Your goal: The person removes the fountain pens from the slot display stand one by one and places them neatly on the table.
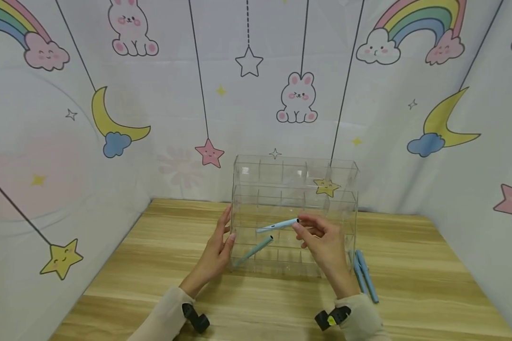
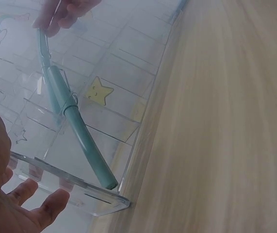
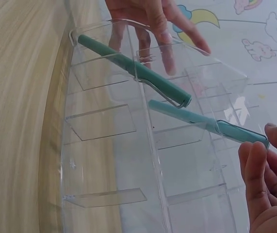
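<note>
A clear stepped organizer [image 1: 294,171] with rows of compartments stands on the table. My left hand [image 1: 215,251] rests along its left side, fingers spread against the outer panel in the left wrist view. With thumb and fingertips, my right hand [image 1: 324,239] pinches a light blue pen [image 1: 277,226] by its clip end, the other end pointing left over the organizer's lower tiers. A green pen [image 3: 148,75] leans in the front row's leftmost compartment, clip end up, just below the light blue pen in the head view.
Two blue pens [image 1: 368,279] lie side by side on the wooden table [image 1: 422,270], right of the organizer. Close behind it hangs a white cloth [image 1: 175,118] printed with rabbits, stars and rainbows, which also covers both sides.
</note>
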### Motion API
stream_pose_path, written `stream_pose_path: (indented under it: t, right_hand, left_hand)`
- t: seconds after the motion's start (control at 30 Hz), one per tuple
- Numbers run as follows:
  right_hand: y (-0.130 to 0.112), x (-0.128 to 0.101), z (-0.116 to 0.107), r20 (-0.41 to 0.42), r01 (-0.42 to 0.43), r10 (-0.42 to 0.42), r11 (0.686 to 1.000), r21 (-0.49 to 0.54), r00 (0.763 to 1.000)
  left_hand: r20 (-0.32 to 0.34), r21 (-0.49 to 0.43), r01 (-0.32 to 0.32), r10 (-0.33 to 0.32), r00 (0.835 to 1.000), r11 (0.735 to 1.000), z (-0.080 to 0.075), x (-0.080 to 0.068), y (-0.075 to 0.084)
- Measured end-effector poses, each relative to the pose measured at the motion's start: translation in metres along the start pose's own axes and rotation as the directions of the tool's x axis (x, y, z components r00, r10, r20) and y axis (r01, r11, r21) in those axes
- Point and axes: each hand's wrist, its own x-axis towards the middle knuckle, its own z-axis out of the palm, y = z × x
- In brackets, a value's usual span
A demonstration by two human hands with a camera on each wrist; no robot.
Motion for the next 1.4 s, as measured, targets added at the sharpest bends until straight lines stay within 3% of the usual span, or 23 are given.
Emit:
stream_pose_path:
  t: [1.4]
  right_hand:
    - [0.008, -0.003, 0.013, -0.053, 0.062, -0.061, 0.998, 0.018, 0.997]
  left_hand:
    - [0.005, 0.017, -0.015, 0.015, 1.000, 1.000, -0.002, 0.000, 0.004]
